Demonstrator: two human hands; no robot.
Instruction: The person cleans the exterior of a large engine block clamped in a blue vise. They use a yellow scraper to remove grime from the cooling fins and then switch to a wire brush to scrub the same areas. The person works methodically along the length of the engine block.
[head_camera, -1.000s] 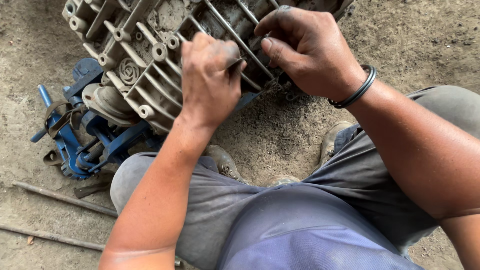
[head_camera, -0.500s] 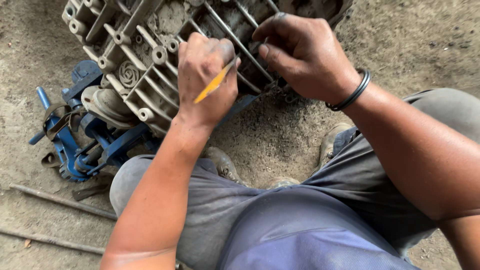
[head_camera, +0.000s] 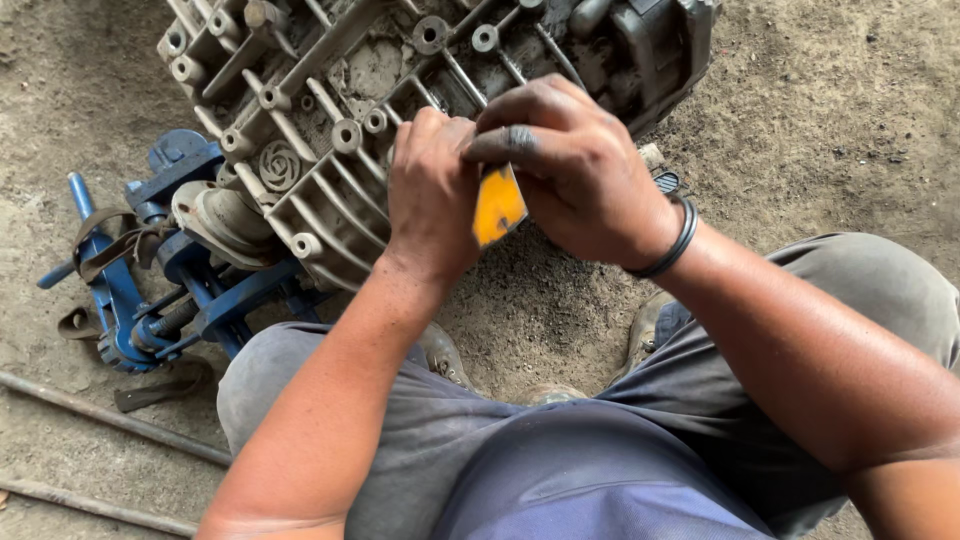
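Down on the dirt floor, 12 o'clock of the seated person: grey ribbed metal casing (head_camera: 330, 120), grimy, w/ bolt bosses and fins, lying tilted on its blue stand.
Left hand (head_camera: 432, 195): fingers curled shut over the near edge of the casing, back of hand up; closed around the top of a yellow-orange flat piece (head_camera: 497, 205). How much of the piece is inside the fist: can't tell.
Right hand (head_camera: 575, 170): comes in from 3 o'clock, fingers bent and closed, forefinger laid across the top, pinching the same yellow-orange flat piece from the other side. Both hands touching, knuckle to knuckle.
Yellow-orange flat piece: sticks out btwn the two hands, lower end free, pointing to 6 o'clock, just above the dirt at the casing's near edge. What it is exactly: can't tell.
Black ring band (head_camera: 672, 240): on the right wrist.
Blue metal stand (head_camera: 150, 290): at 9 o'clock of the hands, under the casing's left end, w/ brown straps looped on it.
Metal rods (head_camera: 110, 420): two, lying on the ground at 8 o'clock, well apart from the hands.
Grey trousers (head_camera: 560, 450): knees up either side, worn shoes near the casing at 6 o'clock.
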